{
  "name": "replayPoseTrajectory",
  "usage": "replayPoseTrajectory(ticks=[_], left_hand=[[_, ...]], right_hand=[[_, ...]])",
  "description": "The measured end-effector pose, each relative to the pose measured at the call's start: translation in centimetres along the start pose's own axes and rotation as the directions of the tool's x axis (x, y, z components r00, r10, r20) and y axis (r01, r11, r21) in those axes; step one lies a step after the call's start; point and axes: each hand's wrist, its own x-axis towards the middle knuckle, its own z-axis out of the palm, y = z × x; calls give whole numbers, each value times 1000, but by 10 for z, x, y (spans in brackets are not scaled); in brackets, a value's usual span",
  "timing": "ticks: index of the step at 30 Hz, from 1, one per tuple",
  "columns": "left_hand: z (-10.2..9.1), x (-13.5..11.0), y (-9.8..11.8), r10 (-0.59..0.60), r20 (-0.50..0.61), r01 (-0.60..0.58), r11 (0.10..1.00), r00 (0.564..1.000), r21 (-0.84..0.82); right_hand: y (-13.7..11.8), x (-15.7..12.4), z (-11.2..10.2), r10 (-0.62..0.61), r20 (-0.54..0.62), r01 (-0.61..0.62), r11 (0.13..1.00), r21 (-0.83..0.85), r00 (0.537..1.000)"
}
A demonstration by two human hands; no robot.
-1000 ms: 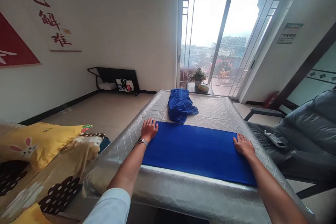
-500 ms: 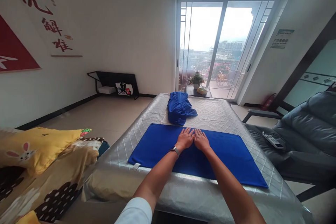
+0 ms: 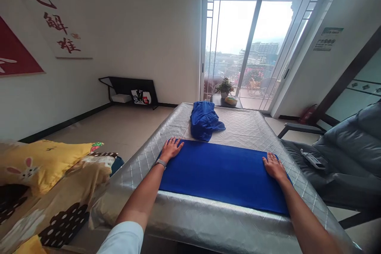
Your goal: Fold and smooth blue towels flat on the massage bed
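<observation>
A blue cloth [image 3: 220, 174], laid out flat in a long rectangle, lies across the table with the silvery quilted cover [image 3: 244, 127]. My left hand [image 3: 172, 149] rests open on its far left corner, fingers spread. Toward the far right corner, my right hand [image 3: 274, 165] also lies flat on the cloth, fingers stretched out. Neither hand grips anything. Just beyond the flat cloth sits a crumpled blue cloth [image 3: 205, 121], touched by neither hand. My left forearm hides the near left corner of the flat cloth.
On the right stands a grey padded armchair [image 3: 351, 166] with a remote-like device [image 3: 313, 160] on its seat. Yellow pillows [image 3: 59, 162] and patterned bedding are at the left. Behind the table, a small stand holds a potted plant [image 3: 225, 87], before glass sliding doors.
My hands have slid apart from the middle of the far edge, the left to the left corner and the right to the right side. The flat cloth stays spread out.
</observation>
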Motion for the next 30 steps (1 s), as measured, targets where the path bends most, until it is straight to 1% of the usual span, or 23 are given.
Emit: replayPoseTrajectory(ticks=[2, 4, 6, 8, 9, 10, 11, 13, 14, 15, 16, 17, 18, 19, 20, 21, 22, 23, 25, 28, 30], left_hand=[[-3, 2, -20, -59, -6, 59, 998, 998, 6], [-5, 3, -29, -93, -16, 93, 996, 996, 9], [-7, 2, -29, -113, -44, 114, 993, 993, 9], [-11, -1, -19, -127, -95, 128, 992, 987, 7], [-12, -3, -10, -121, -129, 123, 992, 984, 4], [-13, -7, 3, -90, -166, 91, 996, 982, -3], [-12, -13, 19, -33, -197, 31, 999, 980, -9], [-8, -28, 58, 139, -228, -146, 989, 964, -14], [-4, -38, 80, 246, -223, -256, 967, 943, -14], [2, -49, 102, 341, -201, -351, 936, 918, -13], [8, -59, 123, 447, -171, -457, 889, 878, -20], [14, -70, 141, 527, -136, -536, 844, 839, -34], [19, -79, 156, 584, -98, -590, 805, 806, -54], [22, -87, 167, 617, -62, -620, 781, 784, -74], [24, -93, 173, 626, -27, -626, 775, 779, -92], [24, -97, 174, 620, 4, -616, 781, 785, -105], [23, -100, 171, 602, 28, -596, 795, 798, -112], [19, -101, 162, 576, 48, -569, 815, 816, -113], [10, -103, 133, 507, 79, -499, 860, 858, -103], [-2, -109, 68, 335, 91, -331, 942, 938, -55], [-8, -117, 23, 198, 80, -197, 980, 977, -13]], right_hand=[[19, 3, -2, 38, -3, -38, 999, -4, 999], [28, 6, -4, 46, -2, -46, 999, -5, 999], [25, 6, -5, 54, -16, -54, 998, -10, 998], [11, 1, -5, 55, -85, -57, 998, -15, 995], [-2, -4, -5, 35, -137, -38, 999, -15, 990], [-18, -12, -5, -3, -189, 0, 1000, -13, 982], [-37, -22, -4, -61, -237, 61, 998, -9, 970], [-81, -46, -2, -217, -230, 225, 974, 9, 949], [-104, -59, 0, -294, -209, 306, 952, 26, 933], [-127, -72, 2, -363, -189, 376, 926, 38, 913], [-146, -84, 4, -407, -175, 421, 906, 45, 896], [-163, -93, 6, -449, -150, 461, 886, 53, 881], [-176, -101, 8, -473, -122, 482, 874, 59, 872], [-184, -107, 10, -485, -91, 491, 869, 62, 870], [-188, -111, 12, -484, -61, 487, 871, 62, 873], [-188, -113, 13, -469, -35, 471, 880, 58, 882], [-184, -114, 14, -445, -13, 445, 894, 50, 895], [-176, -113, 14, -415, 3, 415, 909, 38, 910], [-151, -111, 14, -348, 24, 347, 938, 5, 937], [-94, -107, 15, -233, 18, 234, 971, -52, 972], [-50, -104, 17, -142, 9, 143, 986, -84, 990]])
